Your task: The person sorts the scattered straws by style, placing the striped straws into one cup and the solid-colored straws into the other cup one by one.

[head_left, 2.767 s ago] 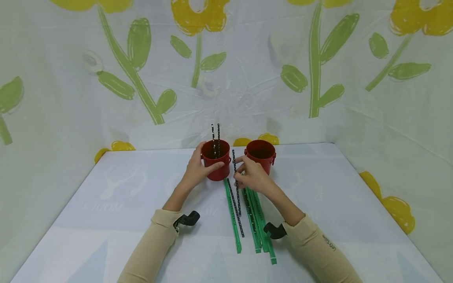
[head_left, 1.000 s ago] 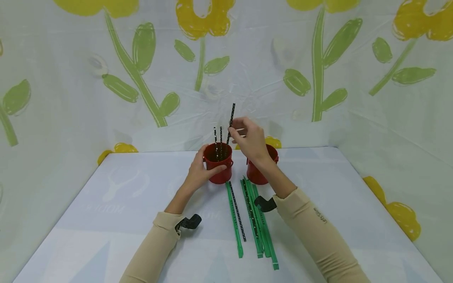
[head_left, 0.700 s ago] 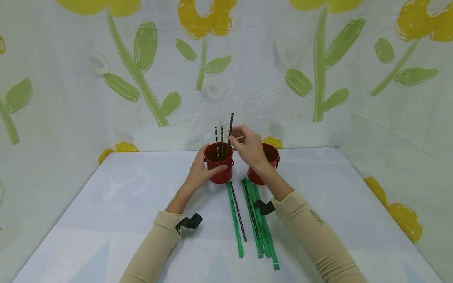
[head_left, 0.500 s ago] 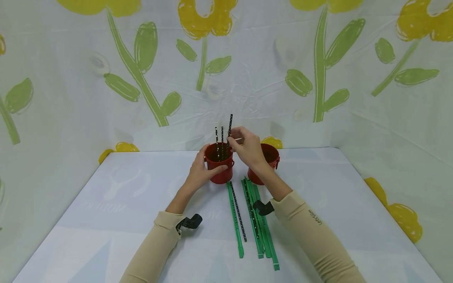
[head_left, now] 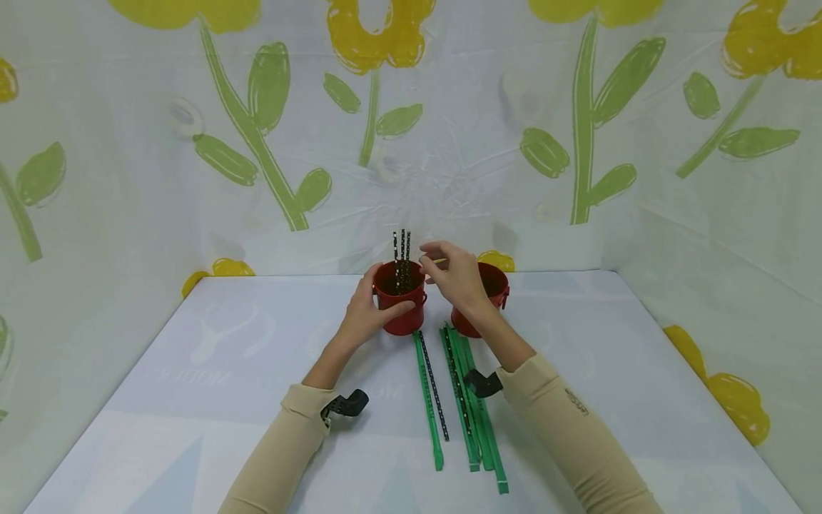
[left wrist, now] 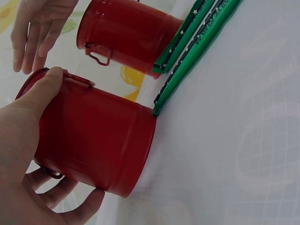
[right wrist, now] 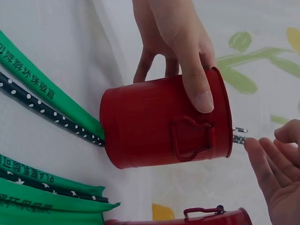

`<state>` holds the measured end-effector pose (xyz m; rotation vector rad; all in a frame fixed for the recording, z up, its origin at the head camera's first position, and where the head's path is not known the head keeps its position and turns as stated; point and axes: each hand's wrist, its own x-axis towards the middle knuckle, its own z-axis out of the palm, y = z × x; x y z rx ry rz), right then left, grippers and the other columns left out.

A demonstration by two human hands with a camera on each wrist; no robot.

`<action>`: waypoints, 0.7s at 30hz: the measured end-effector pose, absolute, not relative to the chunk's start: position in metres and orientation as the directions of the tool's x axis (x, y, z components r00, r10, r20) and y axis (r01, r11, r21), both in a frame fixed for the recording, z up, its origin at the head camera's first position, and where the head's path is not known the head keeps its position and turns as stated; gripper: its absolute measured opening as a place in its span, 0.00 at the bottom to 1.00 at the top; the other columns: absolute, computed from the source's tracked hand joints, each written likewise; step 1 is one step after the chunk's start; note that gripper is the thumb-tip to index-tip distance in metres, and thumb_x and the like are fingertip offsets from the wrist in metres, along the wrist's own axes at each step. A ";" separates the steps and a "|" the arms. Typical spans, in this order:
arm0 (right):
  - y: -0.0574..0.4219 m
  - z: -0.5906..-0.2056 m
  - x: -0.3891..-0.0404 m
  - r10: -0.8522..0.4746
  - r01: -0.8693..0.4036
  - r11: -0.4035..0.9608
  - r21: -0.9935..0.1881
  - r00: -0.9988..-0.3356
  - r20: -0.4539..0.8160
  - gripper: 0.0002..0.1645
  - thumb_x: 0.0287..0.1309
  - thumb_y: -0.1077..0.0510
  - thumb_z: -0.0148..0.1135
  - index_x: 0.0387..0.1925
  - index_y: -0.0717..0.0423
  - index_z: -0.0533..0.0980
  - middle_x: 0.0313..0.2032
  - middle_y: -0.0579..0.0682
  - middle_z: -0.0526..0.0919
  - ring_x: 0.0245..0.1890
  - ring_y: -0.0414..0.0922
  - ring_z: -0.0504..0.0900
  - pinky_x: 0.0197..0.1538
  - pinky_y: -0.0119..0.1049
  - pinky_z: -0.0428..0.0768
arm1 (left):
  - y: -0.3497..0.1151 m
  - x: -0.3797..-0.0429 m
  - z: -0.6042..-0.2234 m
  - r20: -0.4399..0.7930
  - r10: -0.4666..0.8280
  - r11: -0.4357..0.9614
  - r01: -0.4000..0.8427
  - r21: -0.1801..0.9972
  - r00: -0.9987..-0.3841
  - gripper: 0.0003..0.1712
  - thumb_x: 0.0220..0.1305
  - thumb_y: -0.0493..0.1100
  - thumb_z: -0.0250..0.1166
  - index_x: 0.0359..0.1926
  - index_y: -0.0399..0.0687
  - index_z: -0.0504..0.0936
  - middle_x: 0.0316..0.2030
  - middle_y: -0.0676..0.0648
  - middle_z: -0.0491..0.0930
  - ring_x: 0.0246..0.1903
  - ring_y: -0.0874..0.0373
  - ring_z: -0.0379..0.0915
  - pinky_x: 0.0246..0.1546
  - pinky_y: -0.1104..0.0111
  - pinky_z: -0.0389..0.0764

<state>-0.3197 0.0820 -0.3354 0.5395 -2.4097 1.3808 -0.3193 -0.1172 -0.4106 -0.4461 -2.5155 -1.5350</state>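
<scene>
My left hand grips a small red metal bucket, thumb on the near side and fingers round the far side. Three black straws with white markings stand upright in it, their upper ends above the rim. My right hand hovers just right of that rim with loosely bent fingers, holding nothing. In the right wrist view, its fingertips are close to the straw tips; whether they touch, I cannot tell. A second red bucket stands to the right, partly hidden behind my right hand and wrist.
In front of the buckets, a loose black dotted straw lies beside a green printed wrapper. Further right lie several green wrappers with another black straw among them. A flower-patterned sheet rises behind the white table.
My right hand lifted a straw from the table, lowered it into the left bucket beside two others, and let go. It has drawn slightly right. My left hand kept its grip.
</scene>
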 end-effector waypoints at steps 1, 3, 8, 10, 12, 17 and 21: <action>0.083 -0.337 -0.319 -0.169 -0.468 0.463 -0.752 -0.880 0.444 0.16 0.67 0.56 0.59 0.54 0.57 0.78 0.44 0.56 0.87 0.35 0.48 0.89 0.37 0.34 0.86 | -0.117 -0.319 -0.410 0.290 0.169 0.430 0.336 0.838 -0.942 0.53 0.53 0.59 0.73 0.74 0.58 0.54 0.66 0.52 0.66 0.66 0.54 0.62 0.64 0.50 0.73; 0.086 -0.339 -0.317 -0.177 -0.469 0.459 -0.755 -0.881 0.440 0.16 0.67 0.55 0.59 0.53 0.57 0.78 0.45 0.56 0.87 0.34 0.48 0.89 0.37 0.34 0.86 | -0.117 -0.319 -0.410 0.291 0.168 0.434 0.336 0.836 -0.942 0.53 0.53 0.60 0.73 0.74 0.59 0.54 0.66 0.52 0.67 0.65 0.54 0.63 0.63 0.50 0.73; 0.093 -0.346 -0.307 -0.214 -0.475 0.457 -0.752 -0.880 0.425 0.16 0.67 0.54 0.59 0.53 0.57 0.78 0.45 0.55 0.87 0.33 0.48 0.88 0.37 0.33 0.86 | -0.118 -0.318 -0.409 0.297 0.173 0.436 0.343 0.832 -0.939 0.52 0.53 0.60 0.73 0.73 0.60 0.54 0.66 0.52 0.67 0.65 0.53 0.63 0.63 0.50 0.74; 0.096 -0.348 -0.301 -0.237 -0.480 0.465 -0.744 -0.877 0.418 0.16 0.67 0.54 0.60 0.52 0.56 0.78 0.44 0.54 0.87 0.32 0.45 0.88 0.36 0.32 0.86 | -0.118 -0.318 -0.408 0.299 0.171 0.437 0.345 0.831 -0.939 0.52 0.54 0.59 0.73 0.73 0.59 0.54 0.66 0.52 0.67 0.64 0.53 0.64 0.63 0.50 0.74; 0.098 -0.352 -0.295 -0.261 -0.483 0.482 -0.730 -0.875 0.407 0.16 0.66 0.53 0.60 0.52 0.56 0.79 0.43 0.52 0.87 0.30 0.43 0.87 0.35 0.31 0.86 | -0.118 -0.318 -0.407 0.303 0.172 0.439 0.348 0.828 -0.937 0.52 0.54 0.59 0.73 0.74 0.58 0.54 0.66 0.51 0.67 0.64 0.53 0.64 0.62 0.50 0.74; 0.103 -0.363 -0.281 -0.312 -0.453 0.538 -0.710 -0.890 0.332 0.16 0.65 0.53 0.62 0.51 0.53 0.80 0.42 0.51 0.88 0.30 0.44 0.87 0.35 0.30 0.85 | -0.117 -0.318 -0.409 0.315 0.180 0.436 0.362 0.824 -0.932 0.52 0.54 0.58 0.73 0.73 0.58 0.54 0.66 0.51 0.67 0.64 0.54 0.64 0.62 0.51 0.74; 0.105 -0.370 -0.272 -0.340 -0.393 0.589 -0.706 -0.913 0.225 0.17 0.64 0.51 0.63 0.51 0.53 0.81 0.40 0.51 0.88 0.28 0.45 0.87 0.35 0.30 0.85 | -0.118 -0.319 -0.412 0.313 0.183 0.432 0.362 0.826 -0.932 0.52 0.54 0.59 0.73 0.73 0.59 0.54 0.66 0.52 0.67 0.64 0.54 0.64 0.62 0.51 0.74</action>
